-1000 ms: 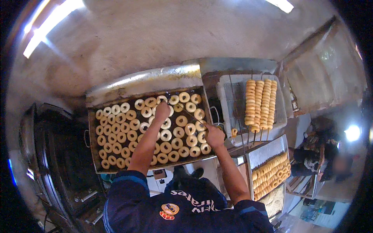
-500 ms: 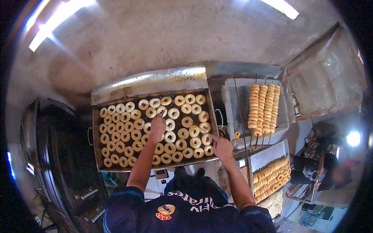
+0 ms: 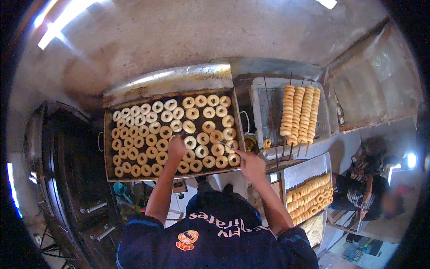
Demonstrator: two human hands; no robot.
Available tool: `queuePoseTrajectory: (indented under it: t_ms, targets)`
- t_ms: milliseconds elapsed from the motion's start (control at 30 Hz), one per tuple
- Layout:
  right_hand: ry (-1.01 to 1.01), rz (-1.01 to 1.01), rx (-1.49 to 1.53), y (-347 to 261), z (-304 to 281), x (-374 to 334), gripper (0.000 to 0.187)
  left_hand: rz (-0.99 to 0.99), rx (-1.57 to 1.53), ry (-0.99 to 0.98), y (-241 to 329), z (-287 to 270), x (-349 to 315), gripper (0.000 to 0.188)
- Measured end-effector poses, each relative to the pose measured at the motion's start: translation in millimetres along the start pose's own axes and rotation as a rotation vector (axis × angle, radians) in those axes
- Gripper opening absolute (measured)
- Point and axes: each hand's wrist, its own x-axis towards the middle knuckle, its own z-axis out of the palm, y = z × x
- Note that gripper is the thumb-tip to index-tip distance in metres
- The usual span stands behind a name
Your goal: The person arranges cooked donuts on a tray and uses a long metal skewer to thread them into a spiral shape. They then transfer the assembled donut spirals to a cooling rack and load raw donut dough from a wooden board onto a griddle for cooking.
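A large rectangular frying pan (image 3: 107,148) holds several pale and golden dough rings (image 3: 148,134) floating in dark oil. My left hand (image 3: 176,147) reaches over the near middle rows, fingers curled just above the rings; what it holds is hidden. My right hand (image 3: 251,165) is at the pan's near right corner, gripping a thin stick (image 3: 225,145) whose tip points in among the browner rings (image 3: 218,149).
To the right, a wire rack (image 3: 268,112) carries three skewers of fried rings (image 3: 299,113). Below it stands a tray (image 3: 304,168) of finished rings. Another person (image 3: 363,193) sits at far right. A dark metal stove (image 3: 58,170) stands left. A metal splash guard (image 3: 170,80) backs the pan.
My left hand has drawn back from the pan's far rows to the near rows. My right hand has shifted toward the near right corner, still with the stick.
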Motion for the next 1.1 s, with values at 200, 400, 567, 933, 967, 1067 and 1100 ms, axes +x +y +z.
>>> queuePoseTrajectory:
  t_ms: [200,400,567,933,967,1067,1100]
  targets:
    - [-0.127,-0.01,-0.116,57.3,4.0,-49.4,0.041,0.026,-0.116,0.051,59.8,16.2,-37.9,0.026]
    - [-0.088,-0.103,-0.128,73.5,-12.0,-66.1,0.039,0.104,-0.033,-0.025,62.4,14.0,-83.0,0.019]
    - [-0.13,-0.128,-0.168,80.1,-12.8,-75.4,0.038,-0.045,0.149,-0.301,73.1,28.6,-103.9,0.02]
    - [-0.173,-0.218,-0.201,85.4,-70.8,-79.5,0.035,0.041,0.074,-0.145,65.3,4.5,-139.6,0.022]
    - [-0.156,-0.204,-0.188,78.6,-72.2,-77.7,0.034,0.027,0.023,-0.05,68.6,-8.2,-134.4,0.022]
    - [-0.084,-0.162,-0.183,47.5,-26.4,-42.6,0.035,-0.075,0.026,0.174,35.3,-5.2,-79.7,0.022]
    - [-0.097,-0.175,-0.165,46.1,-7.9,-31.1,0.036,-0.123,0.05,0.044,25.6,2.7,-64.8,0.022]
